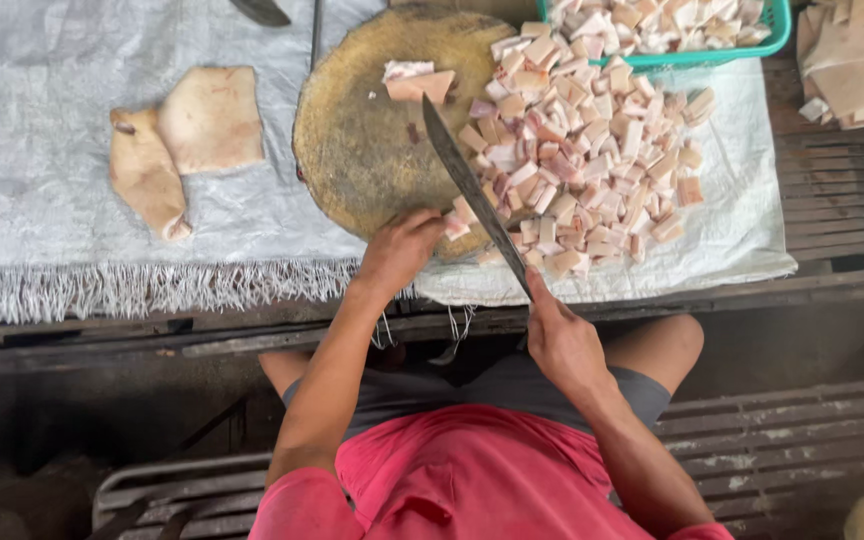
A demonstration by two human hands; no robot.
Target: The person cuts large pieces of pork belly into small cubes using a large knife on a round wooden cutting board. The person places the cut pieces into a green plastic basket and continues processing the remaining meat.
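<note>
Knife (472,195): a long dark blade, lying aslant from the centre of the chopping block toward 5 o'clock; judged stiff, fairly heavy and sharp along one edge, so best taken at the handle only.
Right hand (562,345): clenched round the knife handle at the near edge of the surface.
Left hand (399,250): fingers curled down on the block's 6 o'clock rim, touching the nearest cubes; whether it grips one cannot be told.
Cut cubes (582,160): pale pink pieces heaped from the block's 3 o'clock side onto the cloth; judged soft, greasy, apt to slip.
Uncut piece (417,82): a small slab at the block's 12 o'clock, apart from the blade tip.
Chopping block (362,150): round, worn wood; bare room on its 9 o'clock half.
Skin slabs (187,140): two, well apart at 9 o'clock on the grey cloth (42,200).
Green basket (692,55): at 1 o'clock, filled with cubes.
Surface edge (652,300): close before the person's knees; little room there.
</note>
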